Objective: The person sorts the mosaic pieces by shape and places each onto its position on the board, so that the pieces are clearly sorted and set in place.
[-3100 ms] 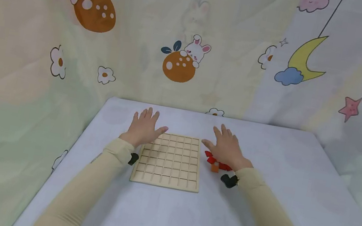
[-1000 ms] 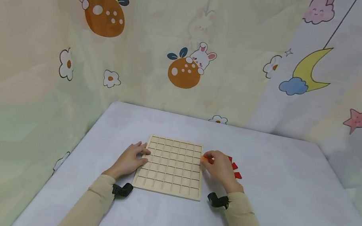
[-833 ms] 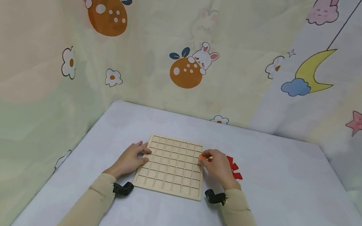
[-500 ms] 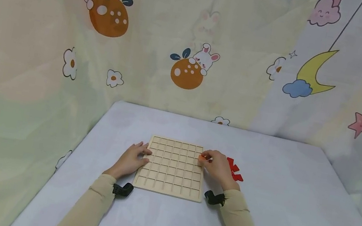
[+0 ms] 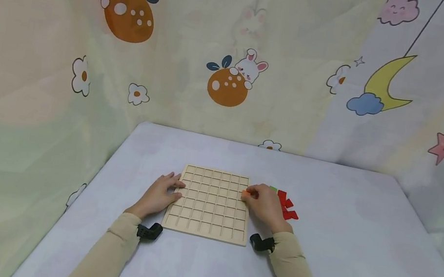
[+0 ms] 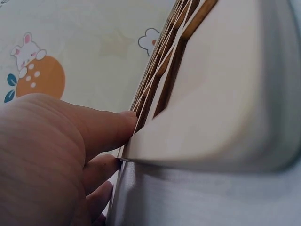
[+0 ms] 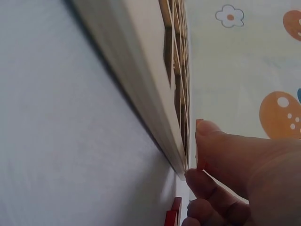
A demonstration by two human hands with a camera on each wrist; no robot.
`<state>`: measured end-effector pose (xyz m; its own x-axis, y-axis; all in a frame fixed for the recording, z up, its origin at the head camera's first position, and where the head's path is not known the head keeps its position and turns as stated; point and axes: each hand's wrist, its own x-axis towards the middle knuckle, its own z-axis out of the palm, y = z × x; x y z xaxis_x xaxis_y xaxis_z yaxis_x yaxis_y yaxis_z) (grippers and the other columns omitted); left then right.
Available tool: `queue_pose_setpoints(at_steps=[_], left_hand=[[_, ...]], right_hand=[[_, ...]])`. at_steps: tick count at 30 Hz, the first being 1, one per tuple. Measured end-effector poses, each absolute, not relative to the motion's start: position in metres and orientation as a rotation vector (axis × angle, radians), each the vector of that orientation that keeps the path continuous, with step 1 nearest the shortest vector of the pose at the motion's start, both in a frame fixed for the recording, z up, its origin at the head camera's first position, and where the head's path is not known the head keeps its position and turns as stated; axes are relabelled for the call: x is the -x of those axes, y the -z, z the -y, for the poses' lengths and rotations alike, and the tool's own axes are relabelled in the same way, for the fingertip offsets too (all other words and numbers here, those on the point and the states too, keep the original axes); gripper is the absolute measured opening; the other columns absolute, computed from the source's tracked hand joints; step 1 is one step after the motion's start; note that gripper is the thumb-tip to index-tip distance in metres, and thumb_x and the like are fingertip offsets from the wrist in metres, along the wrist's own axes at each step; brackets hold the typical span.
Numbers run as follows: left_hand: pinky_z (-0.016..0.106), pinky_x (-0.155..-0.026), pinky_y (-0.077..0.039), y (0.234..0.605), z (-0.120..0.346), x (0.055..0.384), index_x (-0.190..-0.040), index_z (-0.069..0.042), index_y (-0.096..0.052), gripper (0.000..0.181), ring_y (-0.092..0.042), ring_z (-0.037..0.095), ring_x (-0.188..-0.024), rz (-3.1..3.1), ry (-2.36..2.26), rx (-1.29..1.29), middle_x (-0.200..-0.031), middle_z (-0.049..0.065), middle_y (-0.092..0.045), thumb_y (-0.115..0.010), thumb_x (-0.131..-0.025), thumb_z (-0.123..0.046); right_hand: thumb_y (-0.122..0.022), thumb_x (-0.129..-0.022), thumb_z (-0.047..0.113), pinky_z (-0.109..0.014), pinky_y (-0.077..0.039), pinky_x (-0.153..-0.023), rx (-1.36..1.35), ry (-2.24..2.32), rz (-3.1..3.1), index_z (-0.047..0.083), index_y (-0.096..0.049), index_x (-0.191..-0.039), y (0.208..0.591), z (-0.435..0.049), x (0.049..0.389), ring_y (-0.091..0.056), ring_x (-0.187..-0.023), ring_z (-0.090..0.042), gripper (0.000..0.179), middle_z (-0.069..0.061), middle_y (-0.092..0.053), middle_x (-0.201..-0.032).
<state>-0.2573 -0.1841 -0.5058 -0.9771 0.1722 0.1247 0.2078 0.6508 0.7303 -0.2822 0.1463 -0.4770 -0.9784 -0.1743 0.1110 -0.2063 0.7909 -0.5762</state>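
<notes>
A square wooden grid board (image 5: 206,229) lies flat in the middle of the table, its cells bare. My left hand (image 5: 155,198) holds the board's left edge; in the left wrist view the thumb (image 6: 110,126) is at the rim with the other fingers below it. Between thumb and fingertips, my right hand (image 5: 266,208) pinches a small orange tile (image 5: 245,195) at the board's right edge. The right wrist view shows that orange tile (image 7: 200,143) edge-on, partly covered by the thumb. Several red tiles (image 5: 290,215) lie right of this hand, partly hidden by it.
A bit of a green tile (image 5: 273,188) shows behind the right hand. The white-covered table (image 5: 198,273) meets a printed cloth backdrop (image 5: 183,52) at the back and sides. Each wrist wears a black camera mount (image 5: 149,231).
Both hands were spread apart with nothing held. The left came to the board's left edge; the right took up the orange tile and carried it slightly left to the board's right edge.
</notes>
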Motion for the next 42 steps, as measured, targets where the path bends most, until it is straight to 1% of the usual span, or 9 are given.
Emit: queue_pose_setpoints(at_steps=[6, 12, 20, 25, 32, 37, 42], left_hand=[[0.045, -0.124, -0.007, 0.504, 0.183, 0.257, -0.118, -0.009, -0.067, 0.027, -0.022, 0.031, -0.147, 2.816, 1.257, 0.332, -0.152, 0.012, -0.041, -0.068, -0.091, -0.015], [0.045, -0.124, -0.006, 0.504, 0.183, 0.257, -0.118, -0.009, -0.067, 0.027, -0.022, 0.031, -0.147, 2.821, 1.246, 0.309, -0.152, 0.013, -0.041, -0.068, -0.091, -0.014], [0.044, -0.124, -0.006, 0.504, 0.183, 0.255, -0.117, -0.009, -0.067, 0.027, -0.022, 0.031, -0.147, 2.816, 1.275, 0.289, -0.151, 0.013, -0.041, -0.069, -0.09, -0.013], [0.043, -0.124, -0.006, 0.504, 0.184, 0.254, -0.117, -0.009, -0.067, 0.028, -0.022, 0.03, -0.147, 2.809, 1.282, 0.291, -0.151, 0.012, -0.042, -0.069, -0.09, -0.013], [0.043, -0.124, -0.006, 0.505, 0.184, 0.255, -0.117, -0.009, -0.067, 0.028, -0.023, 0.031, -0.147, 2.806, 1.275, 0.303, -0.15, 0.013, -0.043, -0.069, -0.09, -0.013], [0.043, -0.124, -0.007, 0.505, 0.184, 0.256, -0.117, -0.009, -0.067, 0.027, -0.023, 0.031, -0.147, 2.803, 1.273, 0.309, -0.151, 0.012, -0.043, -0.069, -0.09, -0.014], [0.044, -0.124, -0.007, 0.507, 0.184, 0.257, -0.117, -0.01, -0.067, 0.026, -0.023, 0.031, -0.147, 2.807, 1.259, 0.314, -0.151, 0.012, -0.042, -0.068, -0.091, -0.014]], right_hand=[[-0.076, -0.086, 0.025, -0.031, -0.053, -0.073, -0.347, -0.9, 2.912, 0.008, -0.072, -0.109, 0.479, -0.146, 0.283, -0.055, -0.084, -0.018, 0.029, -0.004, -0.066, -0.098], [-0.076, -0.086, 0.025, -0.031, -0.052, -0.072, -0.378, -0.893, 2.923, 0.009, -0.073, -0.11, 0.477, -0.142, 0.281, -0.056, -0.083, -0.018, 0.029, -0.004, -0.065, -0.098], [-0.076, -0.086, 0.026, -0.03, -0.051, -0.072, -0.348, -0.887, 2.965, 0.011, -0.072, -0.112, 0.48, -0.139, 0.28, -0.054, -0.083, -0.018, 0.03, -0.003, -0.062, -0.098], [-0.076, -0.086, 0.024, -0.031, -0.052, -0.072, -0.363, -0.899, 2.959, 0.01, -0.071, -0.114, 0.481, -0.14, 0.281, -0.055, -0.084, -0.018, 0.032, -0.003, -0.062, -0.098], [-0.069, -0.09, 0.023, -0.033, -0.055, -0.076, -0.285, -0.932, 2.924, 0.009, -0.069, -0.118, 0.48, -0.147, 0.283, -0.056, -0.088, -0.02, 0.031, -0.005, -0.061, -0.102], [-0.07, -0.089, 0.022, -0.035, -0.056, -0.079, -0.242, -0.924, 2.91, 0.011, -0.07, -0.114, 0.479, -0.152, 0.285, -0.056, -0.09, -0.022, 0.027, -0.005, -0.062, -0.101], [-0.07, -0.089, 0.019, -0.033, -0.054, -0.074, -0.29, -0.916, 2.925, 0.009, -0.072, -0.108, 0.478, -0.147, 0.284, -0.055, -0.085, -0.021, 0.022, -0.004, -0.064, -0.095]])
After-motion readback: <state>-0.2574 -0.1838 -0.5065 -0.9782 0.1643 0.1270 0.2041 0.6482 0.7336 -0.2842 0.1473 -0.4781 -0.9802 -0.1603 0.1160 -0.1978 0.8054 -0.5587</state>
